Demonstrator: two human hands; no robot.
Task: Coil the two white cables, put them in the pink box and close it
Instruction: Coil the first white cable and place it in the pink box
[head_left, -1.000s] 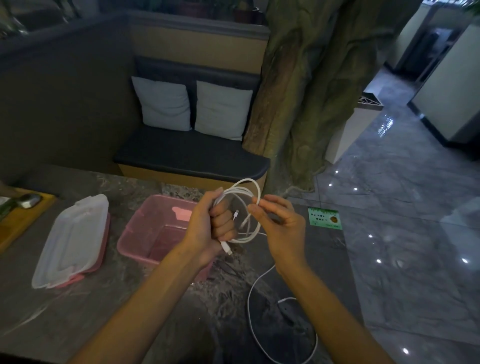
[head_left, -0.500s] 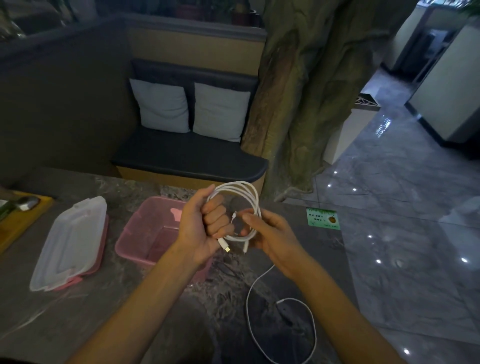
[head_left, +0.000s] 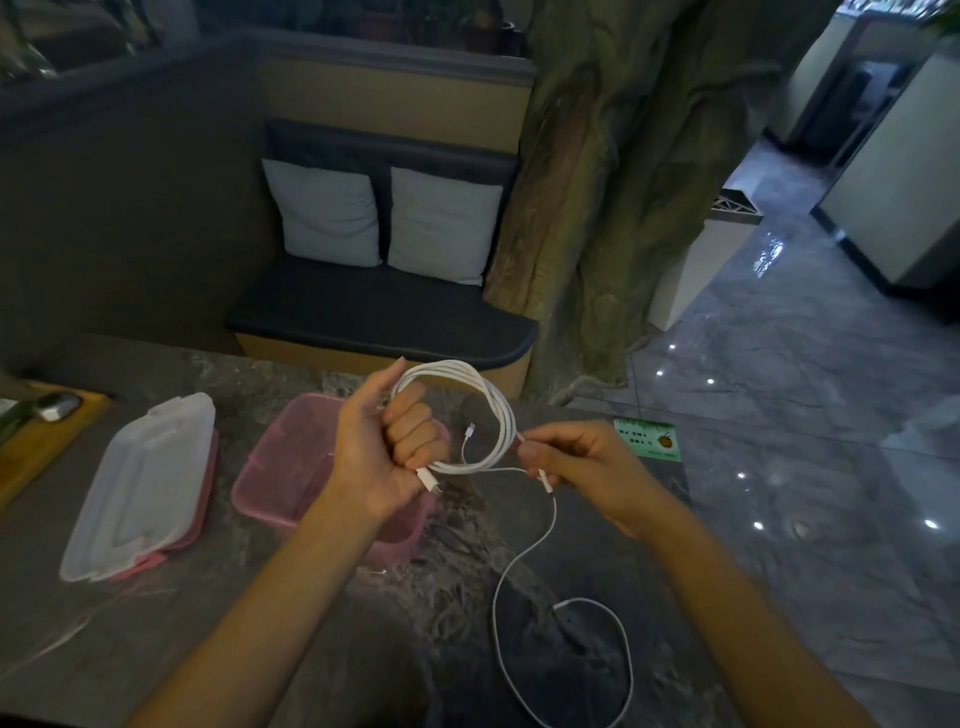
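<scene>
- Two hands work: left hand (head_left: 384, 447) grips the coiled cable (head_left: 483, 410) so its loops stay together.
- Right hand (head_left: 582, 462) pinches the loose cable (head_left: 524, 556) to wind it.

A coiled white cable (head_left: 483, 410) is gripped in the left hand (head_left: 382, 447) above the open pink box (head_left: 270, 478). A thinner cable (head_left: 524, 556), trailing onto the marble tabletop (head_left: 208, 623), is pinched by the right hand (head_left: 582, 462).

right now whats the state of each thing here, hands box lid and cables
left hand: grips the coiled cable
right hand: pinches a cable end
coiled cable: looped, held above the table
loose cable: uncoiled, trailing on the table
pink box: open, no cables inside
lid: off, beside the box
</scene>
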